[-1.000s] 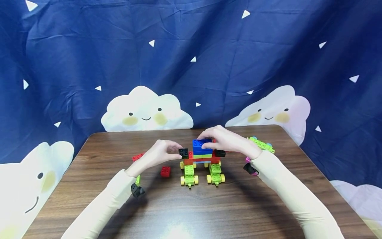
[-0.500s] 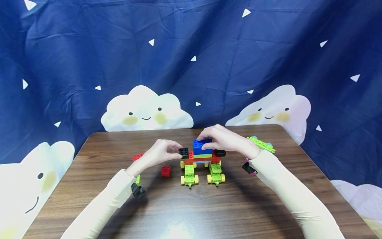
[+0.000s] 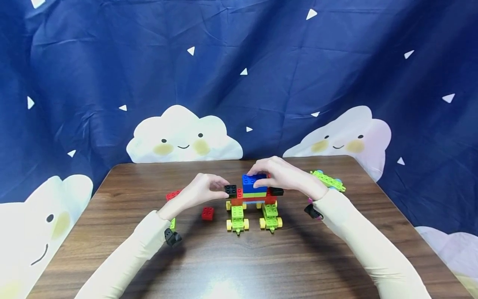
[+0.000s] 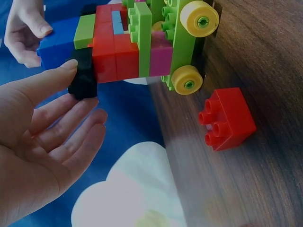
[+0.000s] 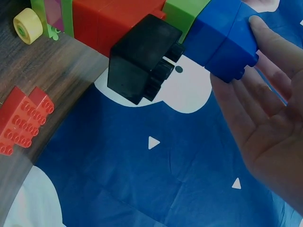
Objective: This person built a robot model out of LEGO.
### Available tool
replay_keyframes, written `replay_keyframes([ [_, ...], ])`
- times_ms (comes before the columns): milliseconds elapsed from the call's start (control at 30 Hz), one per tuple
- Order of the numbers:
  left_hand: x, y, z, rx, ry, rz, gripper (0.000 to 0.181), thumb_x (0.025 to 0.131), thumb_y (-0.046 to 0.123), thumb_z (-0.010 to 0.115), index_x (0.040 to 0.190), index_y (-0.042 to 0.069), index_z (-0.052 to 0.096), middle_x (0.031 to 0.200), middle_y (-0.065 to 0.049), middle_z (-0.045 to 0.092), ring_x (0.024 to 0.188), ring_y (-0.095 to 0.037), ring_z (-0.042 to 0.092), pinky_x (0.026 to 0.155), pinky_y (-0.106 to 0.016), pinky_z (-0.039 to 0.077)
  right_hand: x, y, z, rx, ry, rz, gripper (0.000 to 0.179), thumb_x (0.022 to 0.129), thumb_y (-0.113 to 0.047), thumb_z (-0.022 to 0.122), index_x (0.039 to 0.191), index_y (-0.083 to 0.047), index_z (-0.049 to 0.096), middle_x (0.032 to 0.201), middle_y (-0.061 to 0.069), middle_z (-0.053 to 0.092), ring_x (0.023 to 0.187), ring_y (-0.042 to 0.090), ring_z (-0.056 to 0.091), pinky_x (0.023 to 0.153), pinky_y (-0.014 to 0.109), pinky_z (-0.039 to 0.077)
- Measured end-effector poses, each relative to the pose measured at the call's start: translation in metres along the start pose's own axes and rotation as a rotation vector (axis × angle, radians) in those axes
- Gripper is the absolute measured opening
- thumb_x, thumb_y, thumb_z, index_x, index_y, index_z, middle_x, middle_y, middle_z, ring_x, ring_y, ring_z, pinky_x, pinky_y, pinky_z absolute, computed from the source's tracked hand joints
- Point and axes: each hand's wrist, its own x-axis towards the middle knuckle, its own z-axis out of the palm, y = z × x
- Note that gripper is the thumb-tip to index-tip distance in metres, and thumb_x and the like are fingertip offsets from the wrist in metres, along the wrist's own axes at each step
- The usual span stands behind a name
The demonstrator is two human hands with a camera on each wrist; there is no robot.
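A toy-brick vehicle stands mid-table on two lime wheeled bases point(image 3: 237, 212) with yellow wheels. Above them come red bricks point(image 4: 127, 59), then a lime brick point(image 4: 84, 31) and stacked blue bricks point(image 3: 249, 182) on top. At the vehicle's left side, my left hand point(image 3: 201, 191) pinches a black brick point(image 4: 84, 75) between thumb and fingers, flush against the red. From above, my right hand point(image 3: 281, 174) grips the blue bricks, thumb on the near face and fingers over the far side. A second black brick point(image 5: 139, 59) juts from the right side.
Left of the vehicle lies a loose red brick point(image 3: 207, 213). More red bricks point(image 3: 173, 195) and a lime piece point(image 3: 172, 224) lie partly behind my left arm. A lime wheeled base point(image 3: 328, 181) with blue wheels stands at back right. A patterned blue curtain hangs behind the table.
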Motion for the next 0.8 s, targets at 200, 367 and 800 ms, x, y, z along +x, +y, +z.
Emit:
replay_keyframes([
  [200, 0.001, 0.002, 0.0, 0.008, -0.008, -0.001, 0.035, 0.084, 0.026, 0.079, 0.112, 0.008, 0.073, 0.108, -0.008, 0.076, 0.096, -0.022, 0.073, 0.088, -0.039, 0.058, -0.002, -0.001, 0.001, -0.009, 0.015, 0.018, 0.035, 0.088, -0.023, 0.075, 0.118, -0.007, 0.07, 0.11, 0.007, 0.073, 0.092, 0.016, 0.067, 0.085, 0.035, 0.058],
  [367, 0.0, 0.001, -0.001, 0.006, -0.011, -0.006, 0.034, 0.084, 0.026, 0.079, 0.112, 0.008, 0.073, 0.107, -0.008, 0.076, 0.095, -0.02, 0.072, 0.088, -0.038, 0.058, 0.001, -0.001, 0.002, -0.012, 0.012, 0.015, 0.034, 0.087, -0.023, 0.075, 0.117, -0.008, 0.071, 0.108, 0.006, 0.073, 0.09, 0.015, 0.065, 0.084, 0.033, 0.057],
  [800, -0.001, 0.002, -0.002, 0.022, -0.022, -0.003, 0.032, 0.085, 0.024, 0.079, 0.112, 0.008, 0.073, 0.104, -0.007, 0.077, 0.093, -0.018, 0.072, 0.088, -0.039, 0.058, -0.01, 0.003, -0.006, -0.018, 0.011, 0.08, 0.036, 0.086, -0.024, 0.077, 0.117, -0.007, 0.073, 0.109, 0.006, 0.075, 0.092, 0.017, 0.068, 0.085, 0.037, 0.058],
])
